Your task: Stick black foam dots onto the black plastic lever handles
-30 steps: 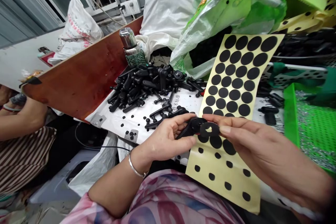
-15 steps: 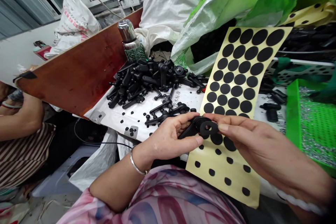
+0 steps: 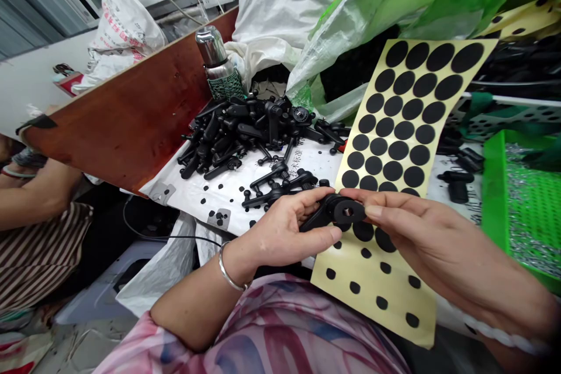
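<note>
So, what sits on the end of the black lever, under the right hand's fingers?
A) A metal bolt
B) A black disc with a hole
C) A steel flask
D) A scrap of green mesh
B: the right hand has its fingertips on the black disc, which lies on the lever in the left hand.

Narrow gap: parts heap (image 3: 245, 134), sticker sheet (image 3: 350, 263)

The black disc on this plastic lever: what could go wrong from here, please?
The black disc is pressed by the right hand onto the lever, which the left hand holds. If the disc is adhesive, as the backing sheet suggests, it may stick off-centre, with its hole not lined up. The hands also work right above other discs on that sheet, so the lever might touch one and pick it up by accident.
</note>
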`<state>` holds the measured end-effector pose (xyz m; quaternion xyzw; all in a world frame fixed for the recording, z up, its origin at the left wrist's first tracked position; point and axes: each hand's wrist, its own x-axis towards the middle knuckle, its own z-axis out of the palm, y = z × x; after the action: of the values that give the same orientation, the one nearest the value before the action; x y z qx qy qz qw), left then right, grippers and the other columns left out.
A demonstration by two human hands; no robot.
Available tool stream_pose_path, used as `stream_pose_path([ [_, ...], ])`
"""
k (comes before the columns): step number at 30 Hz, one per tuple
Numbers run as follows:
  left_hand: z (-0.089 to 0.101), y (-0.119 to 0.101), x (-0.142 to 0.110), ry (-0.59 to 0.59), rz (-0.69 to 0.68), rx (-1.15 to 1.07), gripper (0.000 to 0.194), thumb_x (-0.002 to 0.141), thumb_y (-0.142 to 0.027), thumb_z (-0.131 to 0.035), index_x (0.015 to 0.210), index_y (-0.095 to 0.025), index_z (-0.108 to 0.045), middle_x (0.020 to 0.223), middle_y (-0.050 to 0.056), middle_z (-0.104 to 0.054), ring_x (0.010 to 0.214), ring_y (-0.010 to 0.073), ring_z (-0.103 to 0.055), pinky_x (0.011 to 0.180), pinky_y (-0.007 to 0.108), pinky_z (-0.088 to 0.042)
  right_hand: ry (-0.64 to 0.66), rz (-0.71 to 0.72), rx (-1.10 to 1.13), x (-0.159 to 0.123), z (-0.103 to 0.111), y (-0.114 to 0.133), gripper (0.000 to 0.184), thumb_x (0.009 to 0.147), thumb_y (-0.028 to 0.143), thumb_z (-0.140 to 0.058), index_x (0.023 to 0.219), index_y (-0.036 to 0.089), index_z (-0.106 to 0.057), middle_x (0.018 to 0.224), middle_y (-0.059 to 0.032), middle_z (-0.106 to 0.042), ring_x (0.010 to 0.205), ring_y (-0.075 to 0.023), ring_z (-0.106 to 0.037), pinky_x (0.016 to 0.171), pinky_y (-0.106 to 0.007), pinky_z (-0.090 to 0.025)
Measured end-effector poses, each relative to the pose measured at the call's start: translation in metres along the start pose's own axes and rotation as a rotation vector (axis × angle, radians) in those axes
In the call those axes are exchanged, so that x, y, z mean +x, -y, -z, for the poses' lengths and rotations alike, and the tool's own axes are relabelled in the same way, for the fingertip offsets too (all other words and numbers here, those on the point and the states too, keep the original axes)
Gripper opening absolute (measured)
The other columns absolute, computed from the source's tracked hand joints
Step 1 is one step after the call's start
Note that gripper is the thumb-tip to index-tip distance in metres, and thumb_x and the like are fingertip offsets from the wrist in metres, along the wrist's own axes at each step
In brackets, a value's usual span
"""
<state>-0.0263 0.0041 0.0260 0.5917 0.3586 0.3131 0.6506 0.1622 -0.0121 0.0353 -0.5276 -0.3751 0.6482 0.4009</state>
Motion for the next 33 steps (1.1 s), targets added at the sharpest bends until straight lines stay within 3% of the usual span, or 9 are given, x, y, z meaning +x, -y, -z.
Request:
stream_pose_path([
  [9, 0.0, 0.001, 0.001, 0.018, -0.042, 0.029, 0.049, 0.077, -0.017, -0.064, 0.125, -0.013, -0.053, 0.119, 0.012, -0.062, 0.111, 0.024, -0.058, 0.095, 0.035, -0.046, 0.002, 0.003, -0.026, 0.004, 0.002, -0.003, 0.03, 0.065, 0.048, -0.076, 0.075, 0.021, -0.069, 0.112, -0.0083, -0.067, 0.104, -0.0278, -0.059, 0.094, -0.04, -0.044],
  [16, 0.002, 0.005, 0.001, 0.043, -0.056, 0.021, 0.051, 0.081, -0.02, -0.062, 0.131, -0.016, -0.051, 0.116, 0.01, -0.062, 0.109, 0.0216, -0.058, 0.093, 0.033, -0.046, 0.002, -0.044, -0.007, 0.005, 0.001, -0.004, 0.033, 0.064, 0.048, -0.078, 0.08, 0.021, -0.07, 0.109, -0.0071, -0.068, 0.091, -0.0239, -0.062, 0.076, -0.033, -0.052],
  [22, 0.001, 0.007, 0.001, 0.045, -0.046, -0.007, 0.05, 0.084, -0.026, -0.062, 0.132, -0.019, -0.05, 0.116, 0.009, -0.062, 0.106, 0.0193, -0.058, 0.09, 0.029, -0.046, 0.002, -0.062, -0.028, 0.005, 0.002, -0.005, 0.037, 0.065, 0.05, -0.077, 0.089, 0.022, -0.07, 0.109, -0.007, -0.067, 0.089, -0.023, -0.062, 0.079, -0.035, -0.051],
  [28, -0.001, 0.008, 0.004, -0.018, 0.007, 0.023, 0.046, 0.087, -0.035, -0.058, 0.13, -0.019, -0.053, 0.103, 0.007, -0.065, 0.077, 0.0107, -0.059, 0.067, 0.021, -0.048, -0.013, 0.04, -0.104, 0.008, 0.004, -0.008, 0.031, 0.068, 0.049, -0.075, 0.076, 0.021, -0.069, 0.118, -0.0074, -0.064, 0.104, -0.0273, -0.06, 0.092, -0.04, -0.047],
  [33, -0.003, 0.007, 0.005, -0.084, 0.078, 0.018, 0.046, 0.088, -0.031, -0.054, 0.129, -0.011, -0.052, 0.087, 0.006, -0.065, 0.064, 0.0081, -0.056, 0.06, 0.02, -0.046, -0.06, 0.105, -0.221, 0.008, 0.003, -0.011, 0.029, 0.071, 0.049, -0.072, 0.072, 0.02, -0.069, 0.12, -0.0079, -0.063, 0.101, -0.0285, -0.062, 0.091, -0.043, -0.047],
])
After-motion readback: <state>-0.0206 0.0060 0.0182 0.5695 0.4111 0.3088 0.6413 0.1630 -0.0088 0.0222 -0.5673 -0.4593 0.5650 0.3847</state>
